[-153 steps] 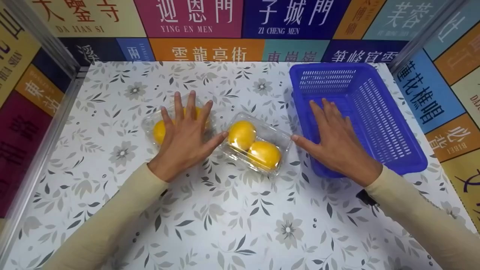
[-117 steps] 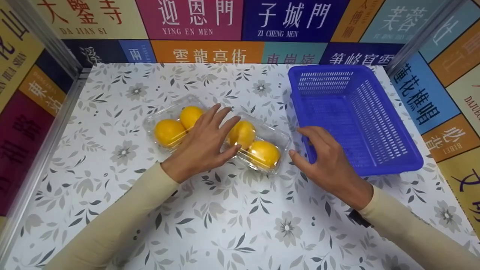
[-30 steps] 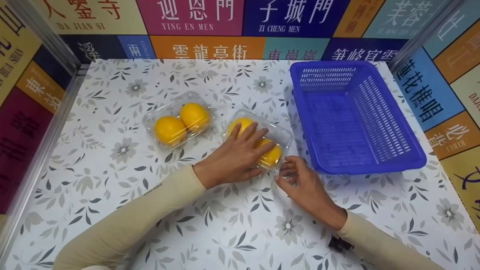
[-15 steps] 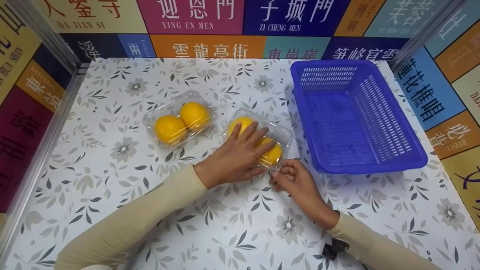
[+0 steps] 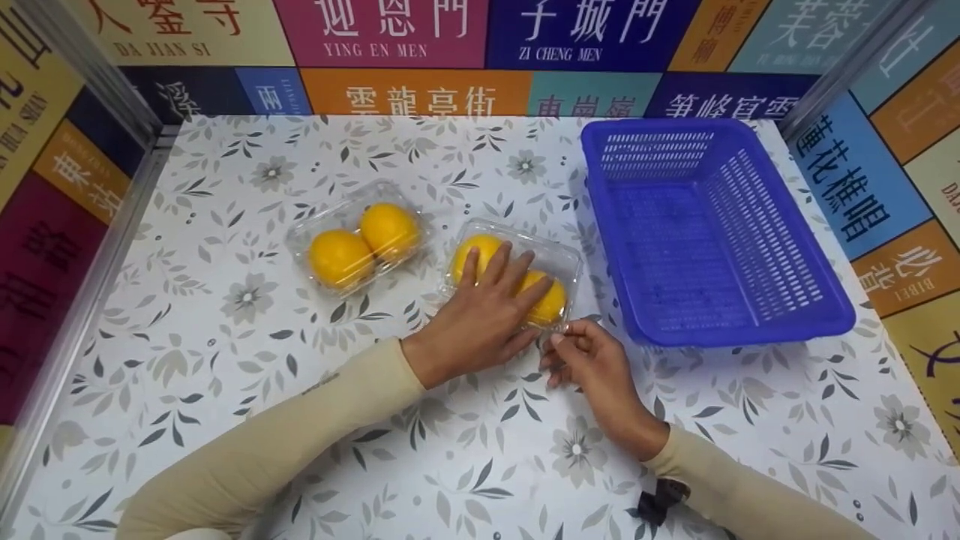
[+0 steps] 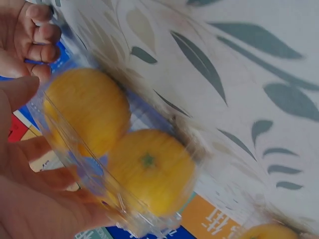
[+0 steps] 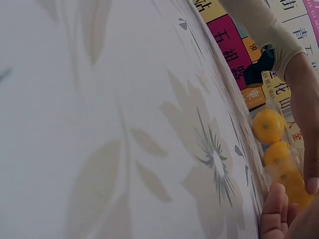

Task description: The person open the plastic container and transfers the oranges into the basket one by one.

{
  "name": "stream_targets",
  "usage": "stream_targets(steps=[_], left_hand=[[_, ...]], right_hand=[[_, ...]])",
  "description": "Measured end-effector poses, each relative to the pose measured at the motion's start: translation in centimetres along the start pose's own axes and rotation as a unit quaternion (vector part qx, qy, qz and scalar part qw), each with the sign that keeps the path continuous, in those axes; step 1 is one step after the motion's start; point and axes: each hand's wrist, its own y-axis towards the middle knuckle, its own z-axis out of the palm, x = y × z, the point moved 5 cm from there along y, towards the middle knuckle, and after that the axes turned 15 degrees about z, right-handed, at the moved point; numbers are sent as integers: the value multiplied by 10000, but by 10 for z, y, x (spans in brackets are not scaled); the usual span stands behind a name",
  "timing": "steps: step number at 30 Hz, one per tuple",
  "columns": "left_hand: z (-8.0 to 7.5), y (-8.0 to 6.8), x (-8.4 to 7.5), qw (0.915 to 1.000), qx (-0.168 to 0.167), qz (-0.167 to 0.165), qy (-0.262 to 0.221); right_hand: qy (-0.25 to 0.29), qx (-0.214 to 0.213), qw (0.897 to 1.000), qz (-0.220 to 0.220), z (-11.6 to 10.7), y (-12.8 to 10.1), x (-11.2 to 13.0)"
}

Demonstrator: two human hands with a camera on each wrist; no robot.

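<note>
A clear plastic clamshell box (image 5: 561,257) with two oranges (image 5: 546,300) lies mid-table. My left hand (image 5: 480,319) rests across its top, fingers spread and nearly straight over the fruit. At the box's near right corner, my right hand (image 5: 604,382) pinches the rim between thumb and index finger, the other fingers curled below. The left wrist view shows the same oranges (image 6: 152,172) through the plastic, with my right hand's curled fingers (image 6: 47,34) beyond. To the left sits a second clamshell box (image 5: 337,217), its lid over two more oranges (image 5: 341,259).
A blue-purple plastic basket (image 5: 814,322) with slotted sides stands at the right, close to the box. The table (image 5: 420,480) has a leaf-and-flower cover. Panels (image 5: 390,34) with large characters wall in the back and both sides.
My left hand has crossed from the left box onto the right one. My right hand has come from the basket to the box's corner and now pinches it; the box has turned slightly.
</note>
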Motion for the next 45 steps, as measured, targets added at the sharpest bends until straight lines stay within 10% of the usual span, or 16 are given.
stream_targets(steps=[21,45], left_hand=[[5,13,-19,9922,-299,-983,709],[1,22,-25,9750,123,-1120,1914]], right_hand=[[434,-501,9978,75,-7,10,1],[465,-620,9970,81,-7,18,5]])
